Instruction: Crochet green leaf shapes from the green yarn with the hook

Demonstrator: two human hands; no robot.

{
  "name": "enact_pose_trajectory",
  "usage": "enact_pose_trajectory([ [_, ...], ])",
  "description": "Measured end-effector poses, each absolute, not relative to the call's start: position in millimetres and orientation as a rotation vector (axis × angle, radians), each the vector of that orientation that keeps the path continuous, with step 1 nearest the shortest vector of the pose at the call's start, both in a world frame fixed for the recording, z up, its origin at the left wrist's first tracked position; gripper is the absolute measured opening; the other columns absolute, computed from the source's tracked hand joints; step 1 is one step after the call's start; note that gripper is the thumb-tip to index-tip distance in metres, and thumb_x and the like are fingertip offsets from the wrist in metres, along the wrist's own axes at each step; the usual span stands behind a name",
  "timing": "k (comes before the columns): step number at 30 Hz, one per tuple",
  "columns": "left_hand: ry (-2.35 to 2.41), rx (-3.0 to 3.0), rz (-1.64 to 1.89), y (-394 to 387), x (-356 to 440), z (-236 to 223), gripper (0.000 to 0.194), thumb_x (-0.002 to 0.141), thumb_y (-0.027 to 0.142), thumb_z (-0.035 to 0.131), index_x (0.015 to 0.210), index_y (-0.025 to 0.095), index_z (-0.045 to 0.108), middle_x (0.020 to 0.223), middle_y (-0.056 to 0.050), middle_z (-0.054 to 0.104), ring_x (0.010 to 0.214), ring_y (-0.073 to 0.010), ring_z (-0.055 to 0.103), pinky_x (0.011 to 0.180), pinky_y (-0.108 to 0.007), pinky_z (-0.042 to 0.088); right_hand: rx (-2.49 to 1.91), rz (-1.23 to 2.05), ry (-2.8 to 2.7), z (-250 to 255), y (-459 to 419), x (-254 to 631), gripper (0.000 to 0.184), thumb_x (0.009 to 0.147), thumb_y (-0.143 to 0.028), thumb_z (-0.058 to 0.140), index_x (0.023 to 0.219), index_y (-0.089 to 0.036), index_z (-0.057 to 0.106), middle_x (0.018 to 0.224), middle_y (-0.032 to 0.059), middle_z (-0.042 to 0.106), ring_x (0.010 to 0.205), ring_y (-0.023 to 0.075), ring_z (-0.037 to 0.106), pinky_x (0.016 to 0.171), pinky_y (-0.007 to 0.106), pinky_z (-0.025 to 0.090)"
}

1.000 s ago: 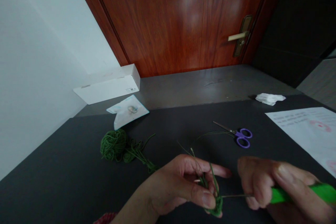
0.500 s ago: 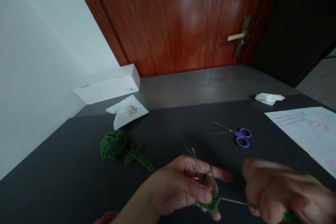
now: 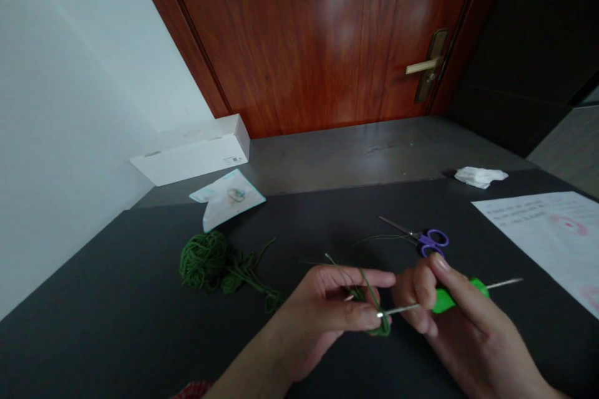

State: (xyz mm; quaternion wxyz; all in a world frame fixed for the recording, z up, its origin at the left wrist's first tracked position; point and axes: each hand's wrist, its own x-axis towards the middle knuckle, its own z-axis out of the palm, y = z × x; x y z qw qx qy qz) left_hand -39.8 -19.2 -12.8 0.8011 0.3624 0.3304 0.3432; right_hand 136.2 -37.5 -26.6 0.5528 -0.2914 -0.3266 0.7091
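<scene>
My left hand (image 3: 327,312) pinches a small green crochet piece (image 3: 377,323) between thumb and fingers, with green yarn strands looped over its forefinger. My right hand (image 3: 449,318) is closed around a crochet hook (image 3: 449,298) with a bright green handle; the metal tip points left into the green piece. The yarn trails left across the dark table (image 3: 116,324) to a green yarn ball (image 3: 203,259).
Purple-handled scissors (image 3: 423,239) lie just beyond my right hand. A printed white sheet (image 3: 552,230) lies at the right, a crumpled tissue (image 3: 480,176) behind it. A white packet (image 3: 227,197) and a white box (image 3: 196,149) sit at the back left, before a wooden door (image 3: 327,37).
Both hands have risen and drawn away from me. My right hand has swung the hook up and level, bringing its tip back to the green piece.
</scene>
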Motion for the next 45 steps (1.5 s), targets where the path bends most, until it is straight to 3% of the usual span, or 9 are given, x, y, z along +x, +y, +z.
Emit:
enact_pose_trajectory([
  [6, 0.94, 0.892, 0.908, -26.5, -28.6, -10.7, 0.043, 0.072, 0.026, 0.08, 0.114, 0.023, 0.072, 0.082, -0.001, 0.064, 0.082, -0.0141, 0.057, 0.085, -0.03, 0.042, -0.706, 1.44, -0.923, -41.3, -37.6, 132.8, 0.036, 0.091, -0.051, 0.053, 0.073, -0.024, 0.069, 0.072, 0.0023, 0.06, 0.074, 0.0176, 0.056, 0.071, 0.028, 0.047],
  [10, 0.982, 0.89, 0.974, -30.3, -26.7, -9.6, 0.044, 0.071, 0.021, 0.081, 0.114, 0.026, 0.071, 0.083, 0.002, 0.062, 0.082, -0.0115, 0.056, 0.082, -0.026, 0.043, -0.772, 1.347, -1.026, -50.4, -35.5, 134.5, 0.011, 0.081, -0.033, 0.073, 0.076, -0.026, 0.066, 0.08, -0.0005, 0.061, 0.08, 0.0161, 0.057, 0.074, 0.025, 0.046],
  [14, 0.948, 0.876, 0.966, -32.1, -27.2, -11.6, 0.053, 0.069, 0.019, 0.081, 0.12, 0.026, 0.067, 0.09, 0.001, 0.062, 0.091, -0.0138, 0.058, 0.088, -0.027, 0.044, -0.804, 1.342, -1.008, -51.1, -34.2, 134.7, 0.018, 0.073, -0.021, 0.08, 0.071, -0.025, 0.063, 0.083, -0.0006, 0.064, 0.081, 0.0169, 0.061, 0.074, 0.027, 0.048],
  [28, 0.969, 0.995, 0.897, -28.7, -30.0, -3.4, 0.058, 0.071, 0.022, 0.079, 0.127, 0.024, 0.062, 0.09, 0.001, 0.059, 0.089, -0.0131, 0.058, 0.089, -0.028, 0.046, -0.78, 1.647, -0.687, -44.9, -35.7, 133.2, 0.026, 0.068, -0.019, 0.083, 0.068, -0.023, 0.057, 0.078, -0.0012, 0.066, 0.081, 0.0156, 0.061, 0.075, 0.026, 0.05],
  [36, 0.999, 1.086, 0.876, -27.5, -32.1, -6.2, 0.056, 0.071, 0.026, 0.079, 0.125, 0.023, 0.063, 0.089, -0.001, 0.06, 0.09, -0.0175, 0.06, 0.085, -0.031, 0.048, -0.724, 1.706, -0.6, -41.9, -34.7, 132.5, 0.025, 0.067, -0.016, 0.083, 0.066, -0.023, 0.059, 0.075, -0.003, 0.069, 0.078, 0.0131, 0.064, 0.074, 0.023, 0.052],
  [38, 0.998, 1.114, 0.882, -26.4, -32.4, -6.0, 0.045, 0.071, 0.029, 0.079, 0.114, 0.021, 0.068, 0.093, -0.003, 0.064, 0.092, -0.0196, 0.061, 0.085, -0.033, 0.048, -0.727, 1.713, -0.61, -42.5, -33.3, 133.0, 0.026, 0.068, -0.016, 0.083, 0.067, -0.023, 0.058, 0.077, -0.0033, 0.07, 0.078, 0.0126, 0.064, 0.075, 0.022, 0.051],
  [40, 1.013, 1.128, 0.883, -26.1, -31.8, -4.1, 0.022, 0.073, 0.03, 0.077, 0.09, 0.018, 0.073, 0.1, -0.006, 0.066, 0.097, -0.0216, 0.061, 0.087, -0.033, 0.047, -0.744, 1.712, -0.612, -43.8, -32.3, 133.7, 0.027, 0.068, -0.015, 0.083, 0.068, -0.023, 0.057, 0.078, -0.0035, 0.07, 0.079, 0.0124, 0.064, 0.076, 0.022, 0.051],
  [42, 1.036, 1.098, 0.891, -26.9, -30.7, -1.6, 0.015, 0.073, 0.029, 0.077, 0.081, 0.017, 0.072, 0.099, -0.006, 0.067, 0.096, -0.0208, 0.061, 0.087, -0.032, 0.046, -0.754, 1.71, -0.616, -45.2, -32.3, 134.3, 0.028, 0.068, -0.015, 0.083, 0.068, -0.023, 0.056, 0.079, -0.0036, 0.07, 0.08, 0.0125, 0.063, 0.076, 0.021, 0.051],
  [45, 1.044, 0.987, 0.921, -29.0, -29.0, -0.6, 0.032, 0.072, 0.027, 0.078, 0.103, 0.02, 0.073, 0.086, -0.001, 0.064, 0.084, -0.016, 0.059, 0.083, -0.03, 0.045, -0.747, 1.709, -0.628, -46.1, -33.9, 134.8, 0.028, 0.069, -0.015, 0.082, 0.069, -0.023, 0.055, 0.078, -0.0039, 0.069, 0.079, 0.0122, 0.063, 0.075, 0.021, 0.05],
])
